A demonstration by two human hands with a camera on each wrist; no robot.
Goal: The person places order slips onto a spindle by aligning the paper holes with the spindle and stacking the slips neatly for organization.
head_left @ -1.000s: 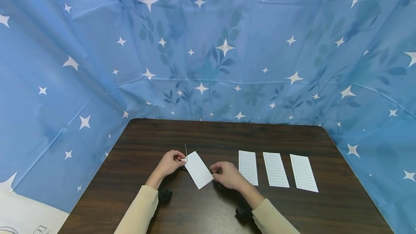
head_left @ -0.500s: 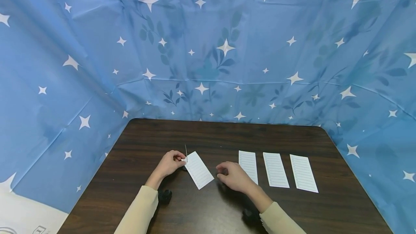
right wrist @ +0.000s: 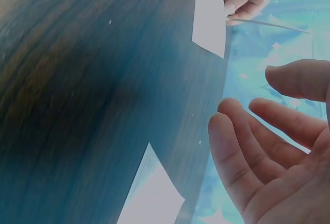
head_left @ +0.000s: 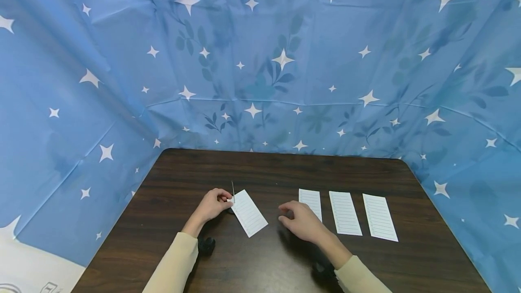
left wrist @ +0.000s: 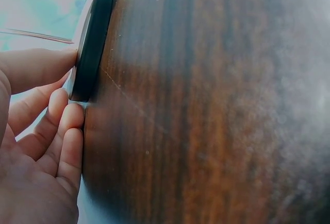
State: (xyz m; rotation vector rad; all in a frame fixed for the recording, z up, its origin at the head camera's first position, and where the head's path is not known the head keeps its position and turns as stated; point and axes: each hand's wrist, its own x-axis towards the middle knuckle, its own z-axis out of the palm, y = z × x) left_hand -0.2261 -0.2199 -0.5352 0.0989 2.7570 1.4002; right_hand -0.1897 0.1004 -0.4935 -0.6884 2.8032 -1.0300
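A paper spike stands on the table, its thin metal needle (head_left: 233, 189) upright and its round black base (left wrist: 94, 46) plain in the left wrist view. My left hand (head_left: 212, 204) holds it low down, thumb on the base's edge and fingers at its side. A lined white card (head_left: 249, 214) lies slanted with its upper left corner at the needle; whether the needle pierces it is too small to tell. To the right of this card, my right hand (head_left: 303, 223) hovers above the table, fingers loosely bent and holding nothing. The right wrist view shows its spread thumb and fingers (right wrist: 227, 141).
Three more lined cards lie in a row at the right: a near one (head_left: 310, 200) partly behind my right hand, a middle one (head_left: 345, 213) and an outer one (head_left: 380, 217). A blue star-patterned curtain (head_left: 260, 80) hangs behind the dark wooden table (head_left: 260, 166).
My right hand has let go of the slanted card's lower right corner and moved right, partly covering the nearest card of the row. The left hand, spike and slanted card stay put.
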